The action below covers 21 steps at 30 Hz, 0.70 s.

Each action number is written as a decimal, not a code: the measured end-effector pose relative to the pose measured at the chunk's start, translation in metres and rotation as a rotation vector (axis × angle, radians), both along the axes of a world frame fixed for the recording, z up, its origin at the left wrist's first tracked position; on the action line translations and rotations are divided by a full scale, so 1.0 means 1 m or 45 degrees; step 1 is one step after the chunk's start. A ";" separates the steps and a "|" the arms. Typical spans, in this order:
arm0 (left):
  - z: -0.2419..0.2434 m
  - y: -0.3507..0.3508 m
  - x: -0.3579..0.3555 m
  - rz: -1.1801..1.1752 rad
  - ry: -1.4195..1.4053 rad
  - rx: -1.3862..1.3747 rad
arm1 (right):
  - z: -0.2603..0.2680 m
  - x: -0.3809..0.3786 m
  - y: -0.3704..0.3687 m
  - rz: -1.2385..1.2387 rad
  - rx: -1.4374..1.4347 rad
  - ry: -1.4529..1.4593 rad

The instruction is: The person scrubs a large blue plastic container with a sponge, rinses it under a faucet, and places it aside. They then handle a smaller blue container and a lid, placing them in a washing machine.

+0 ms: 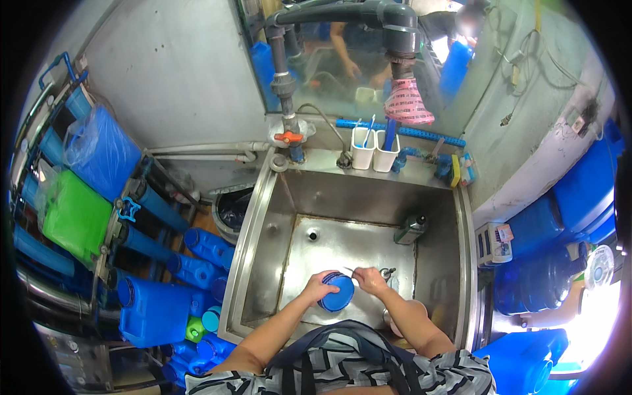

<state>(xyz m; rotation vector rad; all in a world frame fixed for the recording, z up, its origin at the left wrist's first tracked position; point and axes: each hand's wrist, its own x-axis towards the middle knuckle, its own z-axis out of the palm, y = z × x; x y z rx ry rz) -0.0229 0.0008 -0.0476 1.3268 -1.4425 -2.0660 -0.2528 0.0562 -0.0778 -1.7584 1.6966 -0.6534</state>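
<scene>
Over the stainless steel sink (pixel 345 242), my left hand (pixel 318 290) grips a round blue plastic screw cap by its rim, thumb on the flat top. The cap (pixel 340 295) is tilted and has a ridged, darker edge. To its right, my right hand (pixel 369 281) pinches a thin, pale tool (pixel 348 269) close to the cap's edge; its kind is too small to tell. Just beyond my right wrist, a small metal fitting (pixel 388 272) is in the sink. A pinkish round vessel (pixel 393 321) is partly hidden under my right forearm.
A dark green bottle (pixel 411 230) stands in the sink's far right corner. White cups (pixel 364 148) with brushes stand on the back ledge, beneath a pink-wrapped pipe outlet (pixel 409 102). Several blue jerrycans (pixel 158 311) crowd the left side. A large blue water bottle (pixel 531 281) lies at right.
</scene>
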 end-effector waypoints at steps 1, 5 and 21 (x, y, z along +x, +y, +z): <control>0.004 0.000 -0.001 -0.163 0.000 0.004 | 0.010 0.000 -0.007 -0.034 -0.066 0.013; 0.020 0.034 -0.019 -0.572 0.008 -0.064 | 0.074 0.028 -0.042 -0.001 -0.310 0.132; 0.089 -0.035 0.054 -0.107 0.106 -0.396 | 0.220 0.052 0.028 0.023 0.212 -0.540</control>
